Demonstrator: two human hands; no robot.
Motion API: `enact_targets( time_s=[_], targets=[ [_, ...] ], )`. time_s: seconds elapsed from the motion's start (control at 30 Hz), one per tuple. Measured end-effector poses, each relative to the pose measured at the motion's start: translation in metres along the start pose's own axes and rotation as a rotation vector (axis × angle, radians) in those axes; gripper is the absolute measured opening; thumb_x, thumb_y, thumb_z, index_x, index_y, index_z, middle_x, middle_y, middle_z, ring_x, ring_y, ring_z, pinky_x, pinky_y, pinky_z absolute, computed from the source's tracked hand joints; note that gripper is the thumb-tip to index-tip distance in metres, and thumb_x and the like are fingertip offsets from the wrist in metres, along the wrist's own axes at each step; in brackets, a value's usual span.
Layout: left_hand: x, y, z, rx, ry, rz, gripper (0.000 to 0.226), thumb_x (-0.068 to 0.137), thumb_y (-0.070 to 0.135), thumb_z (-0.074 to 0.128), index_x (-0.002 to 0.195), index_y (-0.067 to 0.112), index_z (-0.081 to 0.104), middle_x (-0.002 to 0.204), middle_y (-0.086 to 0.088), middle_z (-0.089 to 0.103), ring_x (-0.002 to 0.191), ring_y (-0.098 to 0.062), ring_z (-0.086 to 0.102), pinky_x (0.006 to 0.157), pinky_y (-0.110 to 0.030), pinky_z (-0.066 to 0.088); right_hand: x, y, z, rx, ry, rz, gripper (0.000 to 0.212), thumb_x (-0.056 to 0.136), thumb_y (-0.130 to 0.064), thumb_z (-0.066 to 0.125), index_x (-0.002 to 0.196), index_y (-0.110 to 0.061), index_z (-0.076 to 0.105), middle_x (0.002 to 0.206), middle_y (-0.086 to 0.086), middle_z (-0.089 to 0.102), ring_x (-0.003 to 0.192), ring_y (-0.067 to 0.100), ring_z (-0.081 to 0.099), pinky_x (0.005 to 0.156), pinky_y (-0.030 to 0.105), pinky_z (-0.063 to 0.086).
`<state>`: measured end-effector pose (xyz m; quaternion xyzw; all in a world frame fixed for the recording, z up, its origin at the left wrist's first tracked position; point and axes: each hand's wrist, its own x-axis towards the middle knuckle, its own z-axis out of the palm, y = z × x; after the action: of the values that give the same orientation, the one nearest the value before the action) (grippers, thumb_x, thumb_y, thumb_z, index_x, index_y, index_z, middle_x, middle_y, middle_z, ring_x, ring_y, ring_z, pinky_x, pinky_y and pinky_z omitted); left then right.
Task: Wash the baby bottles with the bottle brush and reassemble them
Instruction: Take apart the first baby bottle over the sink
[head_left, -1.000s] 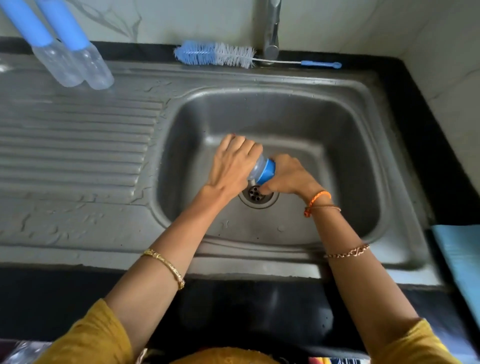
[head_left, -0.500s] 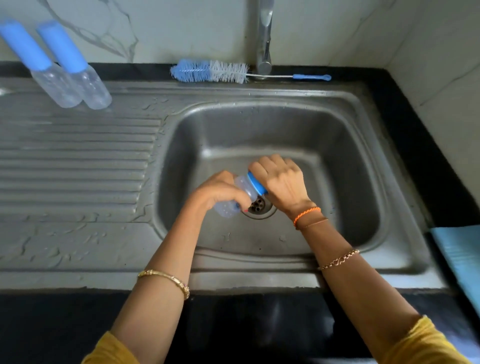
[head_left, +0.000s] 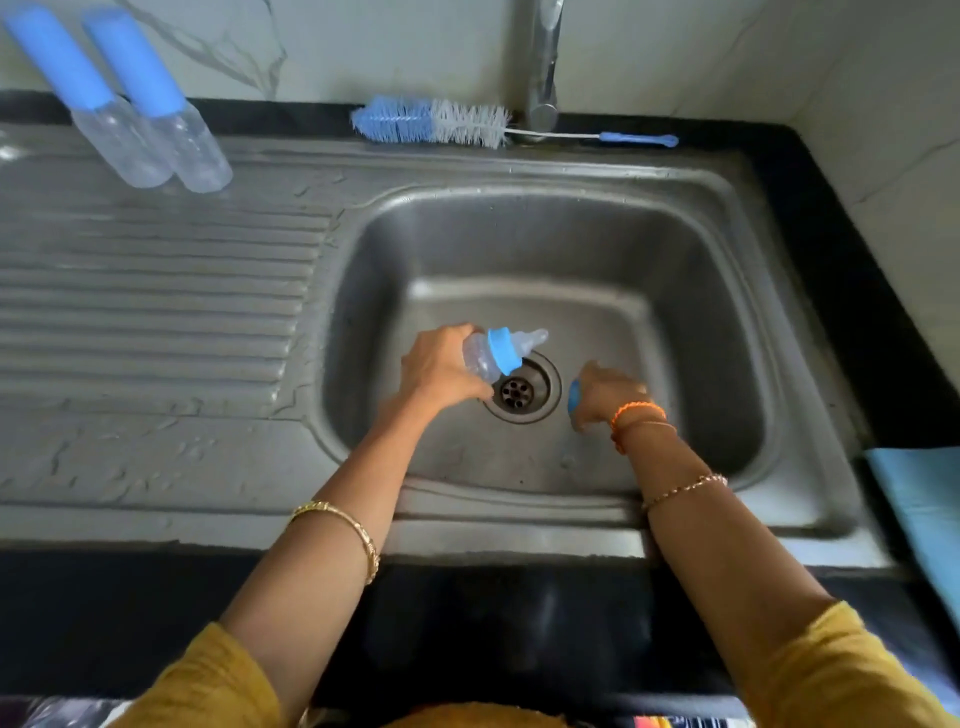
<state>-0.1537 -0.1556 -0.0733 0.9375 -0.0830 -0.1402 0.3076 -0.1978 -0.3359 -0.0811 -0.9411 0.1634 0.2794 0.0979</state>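
Cap (head_left: 573, 402) pulled off, left hand (head_left: 441, 371) gripping bottle (head_left: 485, 356)

A clear bottle (head_left: 480, 358) with a light blue collar (head_left: 505, 351) and pale teat (head_left: 530, 342) sits over a dull grey steel sink (head_left: 737, 322); a blue cap (head_left: 573, 402) shows beside an orange wrist thread (head_left: 636, 410). Two clear bottles (head_left: 156, 145) wear blue caps, and the brush (head_left: 431, 122) is half blue, half white. The desk (head_left: 831, 260) is black, the wall (head_left: 363, 47) white with grey veins, the sleeves (head_left: 831, 675) mustard yellow, the bangles (head_left: 343, 525) gold.
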Motion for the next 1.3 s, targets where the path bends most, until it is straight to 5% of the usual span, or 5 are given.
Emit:
enact_targets(
  time_s=[0.2, 0.43, 0.9, 1.17, 1.3],
  targets=[
    [0.001, 0.002, 0.004, 0.113, 0.008, 0.076, 0.068, 0.051, 0.024, 0.086, 0.113, 0.023, 0.059, 0.106, -0.003, 0.058, 0.094, -0.023, 0.056, 0.078, -0.035, 0.05, 0.006, -0.006, 0.018, -0.245, -0.168, -0.101, 0.055, 0.071, -0.026, 0.079, 0.119, -0.006, 0.06, 0.124, 0.011, 0.06, 0.11, 0.022, 0.059, 0.087, 0.028, 0.047],
    [0.004, 0.006, -0.002, 0.254, 0.068, 0.178, 0.061, 0.059, 0.014, 0.08, 0.116, 0.012, 0.057, 0.115, -0.008, 0.054, 0.108, -0.027, 0.051, 0.084, -0.037, 0.047, 0.002, 0.01, -0.03, 0.561, 0.1, -0.248, 0.089, 0.062, -0.022, 0.085, 0.137, -0.011, 0.038, 0.132, 0.008, 0.048, 0.12, 0.023, 0.047, 0.101, 0.032, 0.04],
    [0.003, 0.013, 0.014, 0.461, 0.553, 0.867, 0.042, 0.043, -0.009, 0.069, 0.083, 0.002, 0.065, 0.087, -0.013, 0.064, 0.091, -0.023, 0.039, 0.076, -0.034, 0.05, -0.017, -0.019, -0.031, 0.698, -0.442, -0.402, 0.016, 0.081, -0.009, 0.068, 0.07, -0.01, 0.056, 0.057, 0.0, 0.057, 0.055, 0.01, 0.055, 0.057, 0.015, 0.05],
    [-0.003, 0.017, 0.002, 0.311, 0.11, 0.123, 0.035, 0.053, 0.014, 0.078, 0.085, 0.015, 0.065, 0.083, -0.005, 0.064, 0.084, -0.027, 0.059, 0.062, -0.026, 0.044, -0.013, -0.042, -0.015, -0.06, 0.416, -0.4, 0.027, 0.075, -0.016, 0.064, 0.1, -0.012, 0.054, 0.097, 0.008, 0.063, 0.089, 0.032, 0.061, 0.065, 0.03, 0.035],
    [-0.006, 0.013, -0.01, -0.269, -0.221, -0.14, 0.027, 0.043, 0.019, 0.074, 0.066, 0.019, 0.062, 0.061, 0.005, 0.061, 0.065, -0.015, 0.059, 0.053, -0.018, 0.044, -0.009, -0.037, -0.025, -0.157, 0.867, -0.556, 0.04, 0.04, -0.004, 0.077, 0.075, -0.009, 0.059, 0.065, 0.005, 0.06, 0.052, 0.028, 0.058, 0.042, 0.021, 0.029]
  ],
)
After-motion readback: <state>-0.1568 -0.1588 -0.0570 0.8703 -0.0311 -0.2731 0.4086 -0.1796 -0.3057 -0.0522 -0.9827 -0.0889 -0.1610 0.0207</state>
